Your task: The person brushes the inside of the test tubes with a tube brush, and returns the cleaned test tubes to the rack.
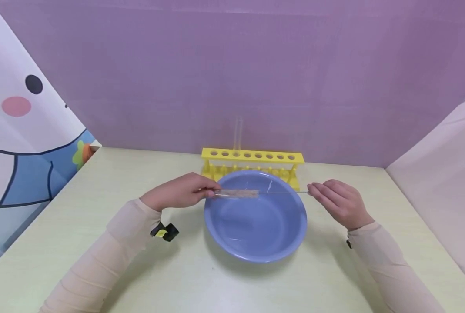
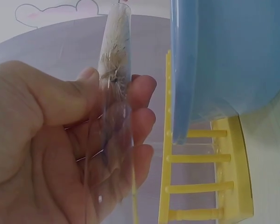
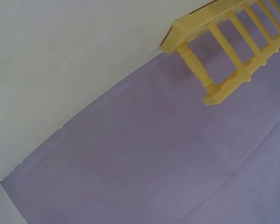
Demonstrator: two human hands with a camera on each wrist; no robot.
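Note:
Over a blue basin (image 1: 255,226), my left hand (image 1: 181,190) pinches a clear glass test tube (image 2: 113,32) between thumb and fingers. The tube lies roughly level in the head view, its near part inside the left hand. Pale bristles of a test tube brush (image 1: 240,193) fill the tube's right part. A thin wire handle (image 1: 283,192) runs out of the tube to the right. My right hand (image 1: 339,202) grips the far end of that wire with curled fingers, just past the basin's right rim. The right wrist view does not show the right hand.
Behind the basin stands a yellow test tube rack (image 1: 252,155), partly hidden by the basin's rim. One clear test tube (image 1: 238,134) stands upright in it. A purple cloth backdrop (image 1: 232,65) rises at the back edge of the pale table (image 1: 146,278).

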